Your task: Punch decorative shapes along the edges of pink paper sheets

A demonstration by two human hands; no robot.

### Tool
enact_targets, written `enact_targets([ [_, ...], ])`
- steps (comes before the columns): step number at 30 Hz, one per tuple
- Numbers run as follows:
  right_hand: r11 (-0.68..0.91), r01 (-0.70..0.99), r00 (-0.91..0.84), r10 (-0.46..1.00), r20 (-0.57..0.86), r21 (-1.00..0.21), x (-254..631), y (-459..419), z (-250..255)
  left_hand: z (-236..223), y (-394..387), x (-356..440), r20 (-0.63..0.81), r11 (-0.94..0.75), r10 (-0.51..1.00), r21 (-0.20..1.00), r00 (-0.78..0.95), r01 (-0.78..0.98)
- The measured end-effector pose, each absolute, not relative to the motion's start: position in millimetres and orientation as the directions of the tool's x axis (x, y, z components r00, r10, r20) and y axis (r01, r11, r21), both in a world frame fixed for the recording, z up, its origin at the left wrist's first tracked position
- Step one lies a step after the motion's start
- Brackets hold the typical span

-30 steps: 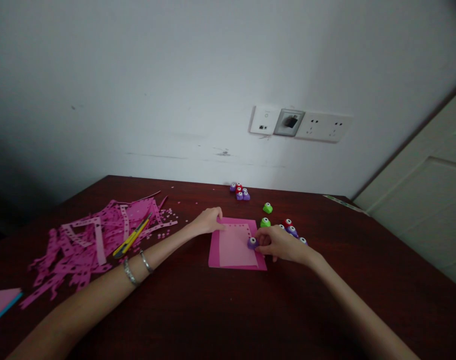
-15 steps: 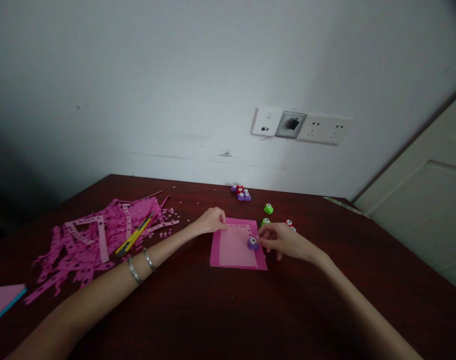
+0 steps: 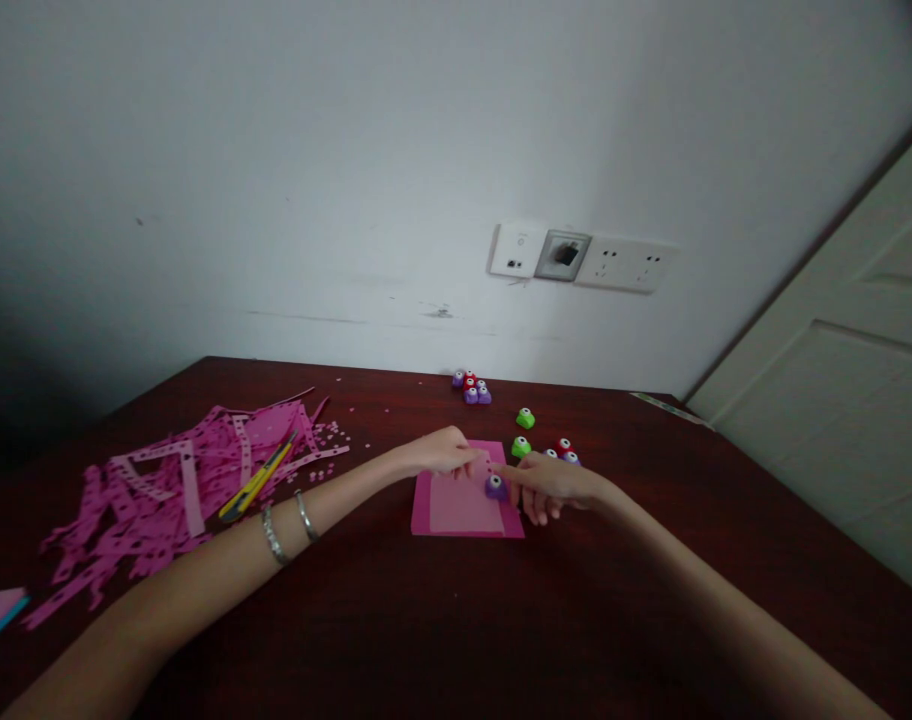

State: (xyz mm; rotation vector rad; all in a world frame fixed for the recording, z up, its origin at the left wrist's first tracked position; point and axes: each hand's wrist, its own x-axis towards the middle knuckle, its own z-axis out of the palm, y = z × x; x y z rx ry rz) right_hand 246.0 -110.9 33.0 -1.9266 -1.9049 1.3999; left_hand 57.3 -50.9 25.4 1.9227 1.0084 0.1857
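Moved toward three o'clock, the left hand point(image 3: 447, 452) points, as does the right hand point(image 3: 550, 482), any pinch unclear, with the purple, white-topped punch point(image 3: 495, 488) on pink paper point(image 3: 460, 516) at the right's nine o'clock.

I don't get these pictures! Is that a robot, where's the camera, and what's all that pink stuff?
No robot here: those are a person's own two bare hands. The camera is worn on the person's head, looking forward and down, so you see about what they see.

On the dark table a pale pink sheet lies on a darker pink one. The left hand is at its top edge. The right hand points over it, beside a little purple gadget; I can't tell whether they touch. I don't see either hand clearly gripping anything.

At left is a pile of pink paper strips with a yellow cutter on it. Two green gadgets sit beyond the right hand.
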Motion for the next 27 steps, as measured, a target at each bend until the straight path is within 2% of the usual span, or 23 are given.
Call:
enact_targets([
  [6,-0.226,0.777,-0.205,0.792,-0.575,-0.588,240,-105,31,26,-46,65,-0.396,-0.182,0.658,0.742,0.641,0.645],
  [10,-0.252,0.769,-0.204,0.775,-0.598,-0.588,240,-102,28,27,-46,72,-0.475,-0.143,0.541,0.761,0.694,0.633],
  [18,-0.412,0.690,-0.254,0.631,-0.733,-0.594,241,-97,35,15,-28,84,-0.616,-0.115,0.376,0.710,0.692,0.694],
  [24,-0.397,0.706,-0.249,0.636,-0.731,-0.586,237,-98,39,14,-28,87,-0.656,-0.062,0.367,0.691,0.660,0.720],
  [27,-0.308,0.732,-0.253,0.705,-0.662,-0.607,236,-98,35,12,-30,87,-0.656,-0.029,0.370,0.700,0.658,0.714],
])
